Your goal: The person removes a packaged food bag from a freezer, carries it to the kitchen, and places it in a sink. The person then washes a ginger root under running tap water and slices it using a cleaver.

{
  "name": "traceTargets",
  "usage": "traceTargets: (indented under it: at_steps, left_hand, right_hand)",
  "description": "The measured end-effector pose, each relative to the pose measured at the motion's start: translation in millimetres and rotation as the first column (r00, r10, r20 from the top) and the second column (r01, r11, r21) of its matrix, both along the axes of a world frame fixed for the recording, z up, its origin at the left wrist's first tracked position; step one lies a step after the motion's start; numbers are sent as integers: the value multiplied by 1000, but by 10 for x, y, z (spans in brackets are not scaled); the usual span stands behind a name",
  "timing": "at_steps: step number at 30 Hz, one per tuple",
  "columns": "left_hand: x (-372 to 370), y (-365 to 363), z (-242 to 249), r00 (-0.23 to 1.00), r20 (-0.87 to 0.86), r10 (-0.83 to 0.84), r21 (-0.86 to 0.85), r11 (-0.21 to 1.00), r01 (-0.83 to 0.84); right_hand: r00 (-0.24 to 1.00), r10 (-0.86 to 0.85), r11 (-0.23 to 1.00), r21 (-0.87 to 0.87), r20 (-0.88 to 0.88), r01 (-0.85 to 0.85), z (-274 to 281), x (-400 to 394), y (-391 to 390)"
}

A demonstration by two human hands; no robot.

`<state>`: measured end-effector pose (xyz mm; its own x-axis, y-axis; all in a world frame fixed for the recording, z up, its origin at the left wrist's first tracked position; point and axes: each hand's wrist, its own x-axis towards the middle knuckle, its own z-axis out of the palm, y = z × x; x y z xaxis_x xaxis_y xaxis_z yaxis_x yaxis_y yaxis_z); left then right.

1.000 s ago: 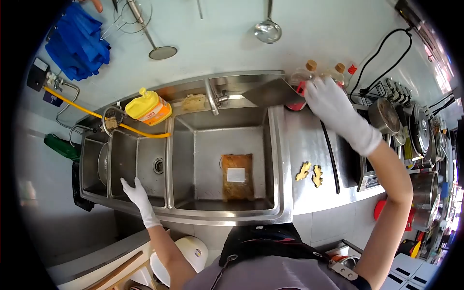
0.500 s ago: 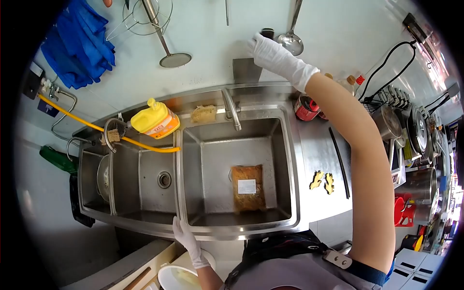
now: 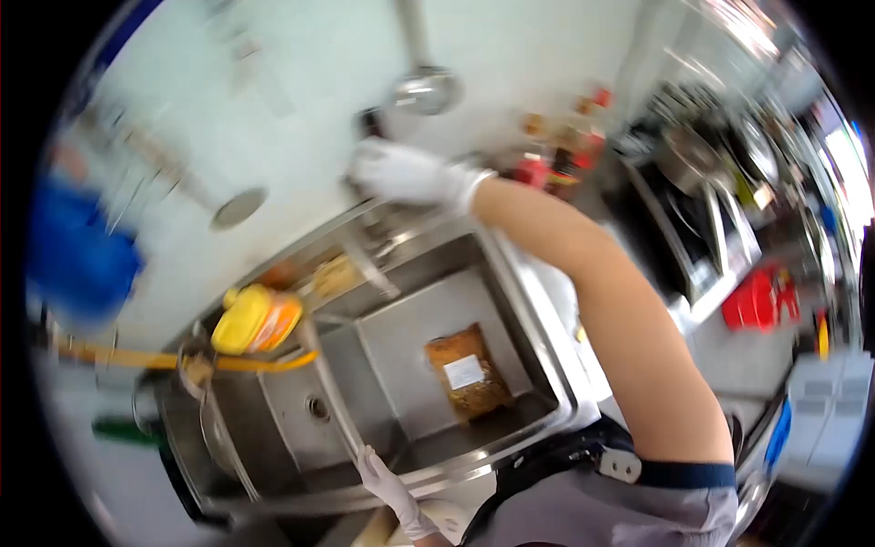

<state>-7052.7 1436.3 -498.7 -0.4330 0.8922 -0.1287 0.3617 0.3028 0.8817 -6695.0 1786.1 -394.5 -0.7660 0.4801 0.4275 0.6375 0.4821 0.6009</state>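
Observation:
My right hand (image 3: pixel 396 170), in a white glove, reaches to the wall behind the sink, just above the faucet (image 3: pixel 369 264). Its fingers are closed around a cleaver; the black handle end (image 3: pixel 369 123) sticks out above the glove, and the blade is blurred and mostly hidden. My left hand (image 3: pixel 383 479), also gloved, rests on the sink's front rim with its fingers stretched out. A sealed bag of brown food (image 3: pixel 469 374) with a white label lies in the large sink basin (image 3: pixel 383 351).
A yellow bottle (image 3: pixel 255 319) and a sponge (image 3: pixel 334 275) sit at the sink's back. A yellow hose (image 3: pixel 264 365) crosses the smaller basins. A ladle (image 3: pixel 427 91) and a flat strainer (image 3: pixel 240 208) hang on the wall. Pots (image 3: pixel 688 159) and a red basket (image 3: pixel 759 299) are at right.
The view has tilted and turned right, blurring the picture. My right hand has come lower along the wall, closer to the faucet, with the cleaver still in it. My left hand stays at the rim.

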Motion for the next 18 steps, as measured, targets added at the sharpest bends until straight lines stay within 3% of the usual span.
traceTargets:
  at_steps: [1, 2, 3, 4, 5, 6, 7, 8, 9, 10, 11, 12, 13, 14, 15, 16, 18]
  left_hand:
    - [84, 82, 18, 995, -34, -92, -13, 996, 91]
    - [267, 195, 169, 983, -19, -184, -79, 980, 182]
    - [316, 325, 218, 941, 156, -301, -158, 933, 324]
    - [274, 410, 222, 865, 325, -383, -231, 854, 466]
    - [238, 544, 201, 675, 592, -441, -121, 779, 615]
    - [192, 747, 142, 421, 799, -429, 3, 703, 711]
    - [189, 1058, -195, -208, 850, -483, 479, 549, 685]
    - [570, 1196, -368, -39, 576, -817, 17, -36, 999]
    - [963, 1320, -471, -267, 111, -957, -656, -272, 704]
    - [1112, 1270, -374, -533, -172, -829, -816, -183, 549]
    - [1260, 1217, -278, -770, -317, -554, -923, -6, 385]
    - [1257, 1032, -156, -757, -485, -437, -789, -155, 594]
    - [1322, 1162, -657, -284, -267, -921, -573, -86, 815]
    - [1761, 920, -334, 221, 215, -951, -331, 141, 933]
    - [2136, 772, -90, 145, 73, -987, -185, 129, 974]
    - [2390, 657, 51, 94, -75, -993, -32, 97, 995]
    - [2852, 557, 231, 72, -381, -922, -106, 121, 987]
  right_hand:
    - [984, -102, 979, -191, -144, 74, 111, -69, -383]
    - [941, -255, 853, -509, -221, 111, 239, -81, -680]
    - [843, -192, 915, -402, -502, -31, 164, -59, -1036]
    - [689, -286, 801, -561, -666, -210, 145, -67, -1359]
    - [333, -336, 488, -466, -881, -738, 234, 51, -1772]
    - [52, -587, 83, -124, -808, -989, 79, 119, -2042]
    - [356, -521, 206, -519, -776, -830, -170, 71, -2302]
    - [625, -518, 306, -808, -585, -503, -518, -29, -2522]
    - [780, -558, 358, -930, -283, -82, -997, -146, -2640]
    - [821, -349, 597, -782, -452, -177, -1204, -50, -2802]
    - [835, -115, 800, -548, -538, -244, -1419, 41, -2967]
    - [509, -645, 484, -821, -569, -303, -996, 93, -3287]
    - [385, -624, 591, -733, -680, -338, -978, 233, -3452]
    - [249, -573, 697, -624, -781, -353, -978, 336, -3581]
    - [258, -501, 824, -547, -826, -149, -1020, 464, -3769]
    - [265, -511, 851, -525, -818, 20, -1054, 631, -3998]
    - [181, -793, 609, -765, -582, 208, -1238, 883, -4546]
